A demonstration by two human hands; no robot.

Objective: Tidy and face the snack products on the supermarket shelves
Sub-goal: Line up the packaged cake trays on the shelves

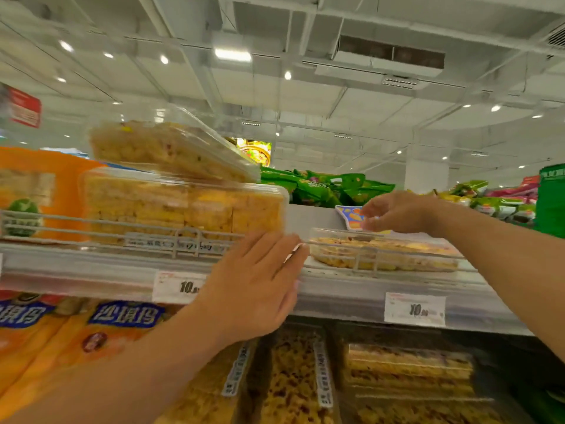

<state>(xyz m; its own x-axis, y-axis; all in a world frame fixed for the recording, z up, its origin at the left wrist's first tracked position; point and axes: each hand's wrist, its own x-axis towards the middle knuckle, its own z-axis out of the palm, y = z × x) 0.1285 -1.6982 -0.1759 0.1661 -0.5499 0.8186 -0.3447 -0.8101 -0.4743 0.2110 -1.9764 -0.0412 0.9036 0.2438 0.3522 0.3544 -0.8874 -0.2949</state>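
Top shelf (91,270), L to R. Far left: orange snack pack (46,185) standing behind the wire front rail (122,232). Next to it, clear box of yellow puffed-grain bars (183,206), upright on its long side, face to the front; a second clear box (171,151) lies tilted on top of it, right end lower.

Left hand (253,289): fingers straight and held together, palm toward the shelf, fingertips at the lower right corner of the upright clear box, just at the rail. Contact w/ the box likely, but blur at the fingertips prevents confirmation. Hand partly covers the left price tag (179,286), marked 10.

Gap in the shelf stock right of the fingertips. Then a flat clear tray of grain bars (382,252) lying low behind the rail, approx. level.

Right hand (397,212): above the rear of the flat tray, fingers curled down, thumb and fingers pinching a blue-and-orange card (351,217) at its right edge. Second price tag (414,309) below the tray, also 10.

Behind: green snack bags (321,185) piled beyond the shelf back.

Lower shelf: orange packs w/ blue labels (91,325) at left, more clear grain-bar boxes (409,371) centre to right.
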